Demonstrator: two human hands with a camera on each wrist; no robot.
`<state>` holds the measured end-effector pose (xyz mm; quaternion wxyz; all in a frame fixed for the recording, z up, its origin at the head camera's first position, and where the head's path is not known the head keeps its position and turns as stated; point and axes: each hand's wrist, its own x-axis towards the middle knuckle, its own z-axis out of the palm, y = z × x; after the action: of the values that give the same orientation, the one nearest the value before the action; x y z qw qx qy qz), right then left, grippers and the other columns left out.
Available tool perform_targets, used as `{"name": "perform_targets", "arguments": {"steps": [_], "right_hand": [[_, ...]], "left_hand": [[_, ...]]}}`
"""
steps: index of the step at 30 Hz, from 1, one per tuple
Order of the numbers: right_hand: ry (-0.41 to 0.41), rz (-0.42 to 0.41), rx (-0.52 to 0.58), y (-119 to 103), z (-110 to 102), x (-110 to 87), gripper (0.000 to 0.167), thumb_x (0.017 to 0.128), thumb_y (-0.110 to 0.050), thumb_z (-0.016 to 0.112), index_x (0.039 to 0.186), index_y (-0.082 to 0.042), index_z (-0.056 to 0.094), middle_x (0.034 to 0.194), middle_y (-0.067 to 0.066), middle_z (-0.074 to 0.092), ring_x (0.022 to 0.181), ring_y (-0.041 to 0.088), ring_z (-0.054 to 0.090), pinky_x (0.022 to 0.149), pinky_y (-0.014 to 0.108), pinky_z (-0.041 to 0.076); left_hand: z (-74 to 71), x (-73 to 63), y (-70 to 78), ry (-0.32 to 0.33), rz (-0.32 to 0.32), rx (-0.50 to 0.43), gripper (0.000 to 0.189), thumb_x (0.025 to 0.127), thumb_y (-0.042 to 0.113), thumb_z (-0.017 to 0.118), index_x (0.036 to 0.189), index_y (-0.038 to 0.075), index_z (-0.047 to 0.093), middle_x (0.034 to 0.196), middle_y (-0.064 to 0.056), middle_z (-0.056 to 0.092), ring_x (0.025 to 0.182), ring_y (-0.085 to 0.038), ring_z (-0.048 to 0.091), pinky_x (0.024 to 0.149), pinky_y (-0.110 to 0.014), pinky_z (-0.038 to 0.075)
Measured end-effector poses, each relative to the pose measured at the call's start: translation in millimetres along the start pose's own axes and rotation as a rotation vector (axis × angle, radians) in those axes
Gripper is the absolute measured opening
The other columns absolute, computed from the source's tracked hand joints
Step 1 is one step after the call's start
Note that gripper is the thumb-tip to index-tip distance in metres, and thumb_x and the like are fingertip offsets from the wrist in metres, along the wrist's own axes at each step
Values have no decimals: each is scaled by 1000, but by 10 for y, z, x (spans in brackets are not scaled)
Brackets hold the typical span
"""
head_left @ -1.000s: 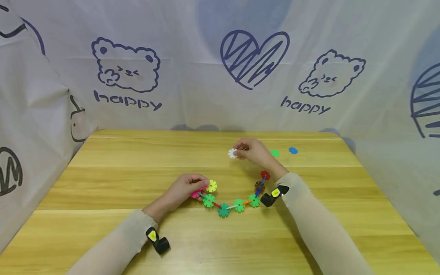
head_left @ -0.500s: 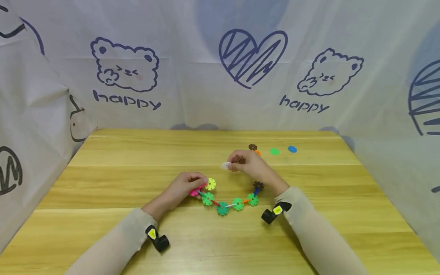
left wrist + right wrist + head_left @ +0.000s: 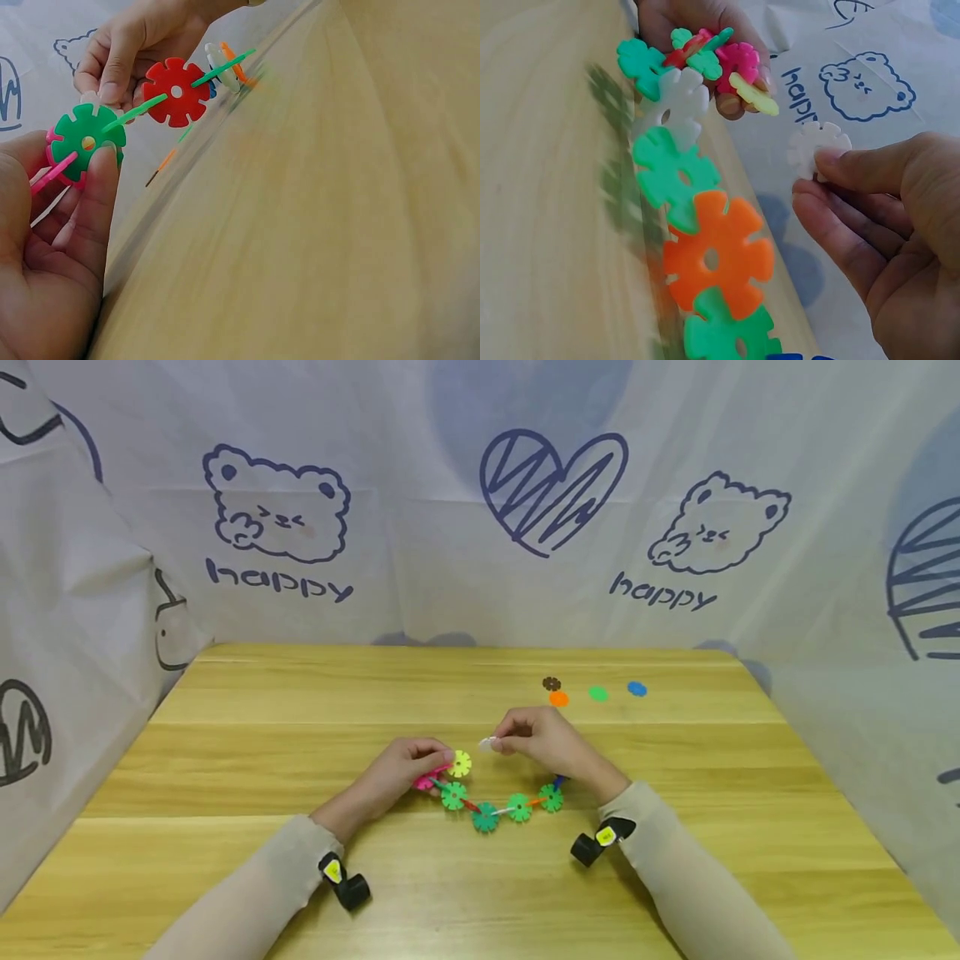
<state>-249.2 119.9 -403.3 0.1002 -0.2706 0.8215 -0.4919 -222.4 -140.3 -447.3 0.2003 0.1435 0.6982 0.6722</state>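
Note:
A chain of notched plastic snowflake discs (image 3: 485, 817), slotted edge to edge, curves between the hands in the head view. My left hand (image 3: 405, 772) pinches its left end around a pink disc (image 3: 425, 779). A yellow disc (image 3: 461, 763) sticks out past that thumb as the chain's tip. Between thumb and fingers my right hand (image 3: 543, 739) holds a loose white disc (image 3: 817, 142), raised a short gap to the right of the yellow one. In the right wrist view an orange disc (image 3: 718, 255) sits mid-chain. The right hand and forearm cover the chain's right end in the head view.
Loose discs lie on the wooden table (image 3: 247, 710) beyond the right hand: brown (image 3: 551, 683), orange (image 3: 558, 699), green (image 3: 597, 693) and blue (image 3: 637, 688). A printed cloth (image 3: 420, 552) hangs behind the table and at its sides.
My right hand has come down and nearer with the white disc, toward the yellow disc, and the disc has tilted edge-on. Brown and orange discs behind it are uncovered. The left hand stays put.

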Motion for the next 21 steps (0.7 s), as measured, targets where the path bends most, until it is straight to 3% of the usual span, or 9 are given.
{"name": "perform_targets", "arguments": {"steps": [5,12,17,21], "right_hand": [[-15,-15,1,19,18,-4,3,92,-7,69,92,-4,71,90,12,70,84,33,67,76,46,56],[-30,-45,-61,23,53,1,6,91,-10,71,90,-4,72,87,7,70,80,30,67,67,28,54],[-39,-46,-43,23,62,-1,4,91,-7,71,91,-3,71,88,11,71,82,30,67,70,28,55],[-47,-52,-50,18,73,0,4,91,-8,71,91,-4,72,87,7,70,82,30,68,71,28,55]], "left_hand": [[6,5,4,3,-5,0,31,98,24,62,109,-5,67,92,-10,66,73,-14,63,64,-27,56],[5,3,-1,12,-18,-25,30,99,20,61,112,-6,66,95,-9,66,75,-15,64,64,-27,56],[7,-6,9,10,-17,-33,31,99,20,60,113,-8,64,94,-9,66,75,-14,64,64,-26,56],[4,-12,20,4,-20,-34,32,99,20,59,113,-8,64,95,-9,66,76,-15,64,64,-26,56]]}}
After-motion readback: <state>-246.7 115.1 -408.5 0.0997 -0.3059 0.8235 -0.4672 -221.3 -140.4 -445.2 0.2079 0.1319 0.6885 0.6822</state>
